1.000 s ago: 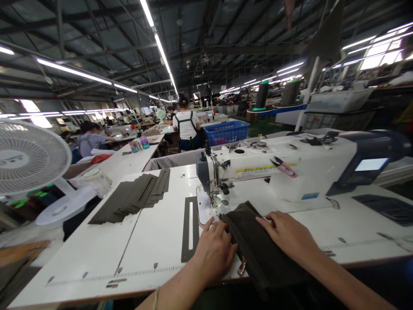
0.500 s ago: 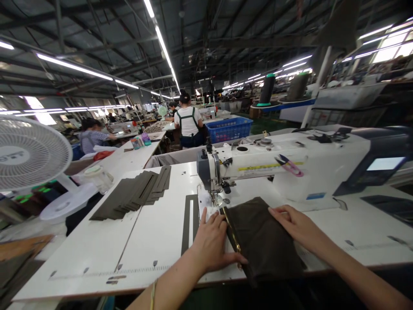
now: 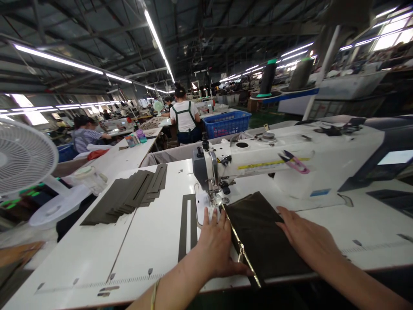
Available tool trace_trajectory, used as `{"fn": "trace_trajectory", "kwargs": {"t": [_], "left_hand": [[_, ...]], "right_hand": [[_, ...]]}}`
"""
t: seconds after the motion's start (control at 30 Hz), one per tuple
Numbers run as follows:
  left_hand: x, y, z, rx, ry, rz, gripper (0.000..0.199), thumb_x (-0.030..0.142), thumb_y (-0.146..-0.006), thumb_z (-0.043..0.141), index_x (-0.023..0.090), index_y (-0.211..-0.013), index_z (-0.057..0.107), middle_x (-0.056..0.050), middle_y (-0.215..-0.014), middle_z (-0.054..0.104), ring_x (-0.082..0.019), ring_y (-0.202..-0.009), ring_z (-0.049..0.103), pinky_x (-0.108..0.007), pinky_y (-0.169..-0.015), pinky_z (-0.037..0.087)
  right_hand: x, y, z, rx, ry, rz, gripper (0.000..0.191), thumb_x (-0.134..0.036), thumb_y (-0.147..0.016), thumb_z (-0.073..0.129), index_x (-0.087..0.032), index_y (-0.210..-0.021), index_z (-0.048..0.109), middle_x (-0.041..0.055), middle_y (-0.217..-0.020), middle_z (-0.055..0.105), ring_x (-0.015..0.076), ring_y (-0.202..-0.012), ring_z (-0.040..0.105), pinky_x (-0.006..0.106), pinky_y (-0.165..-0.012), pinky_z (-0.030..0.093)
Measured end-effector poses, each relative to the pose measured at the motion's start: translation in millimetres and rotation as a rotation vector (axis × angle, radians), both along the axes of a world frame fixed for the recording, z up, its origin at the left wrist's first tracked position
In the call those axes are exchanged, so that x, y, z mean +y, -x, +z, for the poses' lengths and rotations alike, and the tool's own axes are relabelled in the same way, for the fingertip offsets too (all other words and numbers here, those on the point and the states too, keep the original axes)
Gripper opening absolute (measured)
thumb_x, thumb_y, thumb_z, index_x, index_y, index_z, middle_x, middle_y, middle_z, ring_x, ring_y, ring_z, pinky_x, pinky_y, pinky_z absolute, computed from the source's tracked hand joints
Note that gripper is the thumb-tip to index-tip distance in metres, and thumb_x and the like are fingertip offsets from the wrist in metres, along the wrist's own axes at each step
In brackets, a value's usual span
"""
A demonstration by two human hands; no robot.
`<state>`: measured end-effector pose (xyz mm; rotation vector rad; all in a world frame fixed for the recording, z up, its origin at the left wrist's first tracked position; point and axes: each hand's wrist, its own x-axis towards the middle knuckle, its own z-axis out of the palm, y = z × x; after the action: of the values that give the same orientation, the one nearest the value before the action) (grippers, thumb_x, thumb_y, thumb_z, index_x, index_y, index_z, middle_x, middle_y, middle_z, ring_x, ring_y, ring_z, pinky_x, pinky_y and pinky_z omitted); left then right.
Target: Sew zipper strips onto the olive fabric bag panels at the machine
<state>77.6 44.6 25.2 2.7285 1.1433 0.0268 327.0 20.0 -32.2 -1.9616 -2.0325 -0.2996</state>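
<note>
Dark olive fabric (image 3: 266, 241) lies on the table in front of the sewing machine (image 3: 251, 159), its upper left corner by the presser foot (image 3: 217, 199). A gold-toothed zipper (image 3: 232, 228) with a metal pull (image 3: 241, 250) runs along its left edge. My left hand (image 3: 214, 249) lies flat beside the zipper, fingers stretched towards the needle area and thumb across the zipper's lower part. At the fabric's right edge, my right hand (image 3: 306, 232) has its thumb and fingers closed on the cloth. A slotted dark strip (image 3: 183, 228) lies left of my left hand.
Overlapping slotted dark pieces (image 3: 129, 196) lie at the table's left. A white fan (image 3: 22, 159) stands beyond them. Pink-handled thread snips (image 3: 295, 162) rest against the machine arm. A blue basket (image 3: 226, 124) and a seated co-worker (image 3: 185, 116) are further back.
The fabric lies flatter, and more of the zipper shows below my left thumb. My right hand appears slightly further right and lower, still at the edge. The view has shifted a little.
</note>
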Motion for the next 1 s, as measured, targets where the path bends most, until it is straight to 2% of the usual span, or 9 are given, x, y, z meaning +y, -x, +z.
{"fn": "trace_trajectory", "kwargs": {"t": [0.13,0.23,0.37,0.5,0.6,0.7,0.8,0.9,1.0], "left_hand": [[10.1,2.6,-2.5,0.034,0.032,-0.031,0.112,0.075,-0.060,0.056,0.005,-0.140,0.019,-0.024,-0.145,0.019,-0.041,-0.134,0.009,-0.061,-0.106,0.001],[14.3,3.8,-3.8,0.046,0.033,-0.047,0.112,0.074,-0.061,0.055,0.004,-0.140,0.017,-0.025,-0.145,0.016,-0.040,-0.134,0.007,-0.060,-0.106,0.000],[13.6,4.6,-4.2,0.047,0.042,-0.053,0.113,0.075,-0.062,0.053,0.001,-0.140,0.017,-0.025,-0.145,0.014,-0.040,-0.134,0.005,-0.059,-0.107,-0.001],[16.3,4.7,-3.7,0.058,0.081,-0.056,0.117,0.077,-0.062,0.051,0.000,-0.140,0.014,-0.025,-0.146,0.008,-0.040,-0.134,0.001,-0.058,-0.107,-0.001],[17.7,6.6,-1.0,0.044,0.090,-0.062,0.117,0.077,-0.060,0.053,0.001,-0.140,0.015,-0.024,-0.146,0.009,-0.040,-0.134,0.001,-0.059,-0.106,-0.001],[4.6,12.6,-0.8,-0.021,0.077,-0.085,0.105,0.073,-0.065,0.054,0.009,-0.141,0.020,-0.019,-0.147,0.017,-0.039,-0.135,0.007,-0.060,-0.106,-0.001],[-25.5,20.6,-11.2,-0.119,0.072,-0.138,0.080,0.063,-0.075,0.055,0.021,-0.138,0.029,-0.010,-0.145,0.028,-0.035,-0.133,0.021,-0.059,-0.108,0.002],[-52.7,31.3,-24.2,-0.180,0.089,-0.258,0.031,0.039,-0.092,0.045,0.031,-0.121,0.051,0.001,-0.133,0.048,-0.024,-0.128,0.037,-0.052,-0.111,0.004],[-56.6,50.7,-22.1,-0.245,0.049,-0.354,0.025,0.031,-0.095,0.041,0.032,-0.116,0.053,0.003,-0.121,0.059,-0.017,-0.119,0.048,-0.045,-0.113,0.008]], "right_hand": [[11.7,34.8,19.7,-0.007,-0.198,0.341,0.034,-0.019,-0.087,0.037,-0.011,-0.112,0.057,0.0172,-0.115,0.059,0.0305,-0.107,0.054,0.048,-0.089,0.044],[23.8,56.9,10.0,0.038,-0.096,0.529,0.042,-0.027,-0.092,0.034,-0.014,-0.131,0.044,0.0112,-0.136,0.044,0.0229,-0.126,0.038,0.046,-0.104,0.031],[41.2,29.5,-21.1,0.023,0.061,0.341,0.057,-0.048,-0.091,0.031,-0.016,-0.138,0.033,0.0107,-0.142,0.032,0.0222,-0.131,0.029,0.048,-0.106,0.024],[45.7,-2.3,-18.2,0.006,0.023,0.082,0.063,-0.049,-0.088,0.031,-0.003,-0.131,0.042,0.0206,-0.138,0.035,0.0310,-0.131,0.026,0.058,-0.104,0.018],[34.5,16.6,-2.6,-0.016,-0.051,0.226,0.054,-0.037,-0.091,0.031,-0.006,-0.134,0.038,0.0172,-0.143,0.028,0.0278,-0.134,0.017,0.055,-0.107,0.015],[20.0,48.9,-3.0,-0.039,-0.066,0.476,0.047,-0.026,-0.093,0.029,-0.010,-0.137,0.034,0.0115,-0.143,0.030,0.0211,-0.133,0.023,0.047,-0.106,0.025],[14.8,63.8,-16.0,-0.032,-0.045,0.475,0.046,-0.026,-0.093,0.029,-0.008,-0.134,0.038,0.0132,-0.141,0.034,0.0229,-0.131,0.029,0.048,-0.104,0.029],[18.6,65.1,-23.1,-0.005,-0.007,0.434,0.046,-0.027,-0.092,0.030,-0.009,-0.133,0.040,0.0132,-0.140,0.035,0.0245,-0.130,0.031,0.051,-0.103,0.029],[22.5,68.5,-22.8,0.011,0.016,0.433,0.047,-0.030,-0.093,0.030,-0.010,-0.133,0.040,0.0126,-0.140,0.035,0.0251,-0.129,0.032,0.052,-0.102,0.030]]}}
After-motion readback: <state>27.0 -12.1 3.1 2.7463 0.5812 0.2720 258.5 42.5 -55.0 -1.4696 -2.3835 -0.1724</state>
